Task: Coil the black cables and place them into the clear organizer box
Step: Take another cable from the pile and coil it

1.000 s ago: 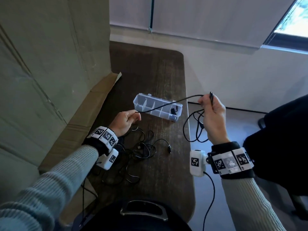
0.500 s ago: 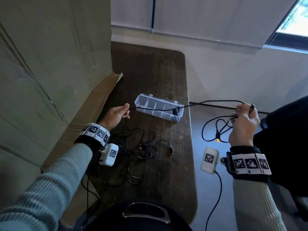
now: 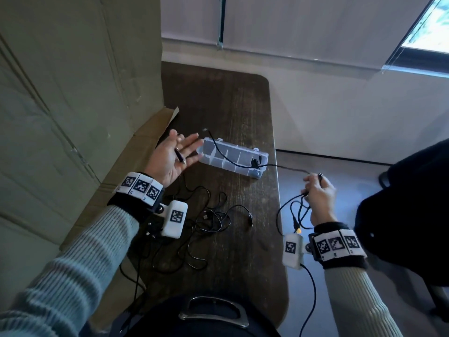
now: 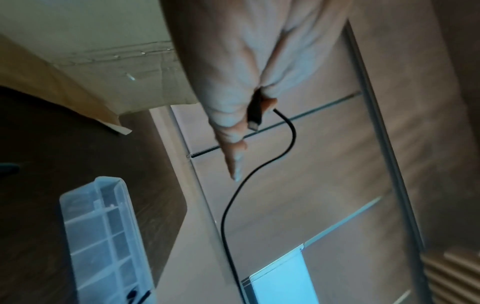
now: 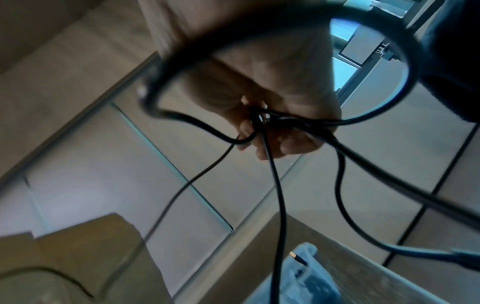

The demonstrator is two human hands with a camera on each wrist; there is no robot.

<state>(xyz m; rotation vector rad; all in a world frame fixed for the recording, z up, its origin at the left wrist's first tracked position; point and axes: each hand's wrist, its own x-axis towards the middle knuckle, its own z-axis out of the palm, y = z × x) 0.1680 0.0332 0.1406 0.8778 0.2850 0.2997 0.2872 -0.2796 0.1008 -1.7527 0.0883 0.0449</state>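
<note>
A clear organizer box (image 3: 232,154) lies open on the dark table (image 3: 230,105); a short black lead (image 3: 255,162) sits in its right end compartment. One black cable (image 3: 286,166) runs from my left hand (image 3: 172,156) across the box to my right hand (image 3: 318,190). The left hand is palm up with fingers stretched, and the cable's plug (image 4: 255,111) is wedged between two of them. Out beyond the table's right edge, my right hand (image 5: 272,131) grips several coiled loops (image 3: 291,210) of that cable. More black cables (image 3: 209,220) lie tangled on the table.
A big cardboard sheet (image 3: 73,93) leans along the table's left side. Light floor (image 3: 340,117) lies right of the table, with a dark bulky object (image 3: 413,203) at far right. The box (image 4: 103,236) shows below my left hand in the left wrist view.
My right hand swung right and down past the table edge, drawing the cable through. My left hand rose toward the box and spread its fingers, with the plug now caught between them.
</note>
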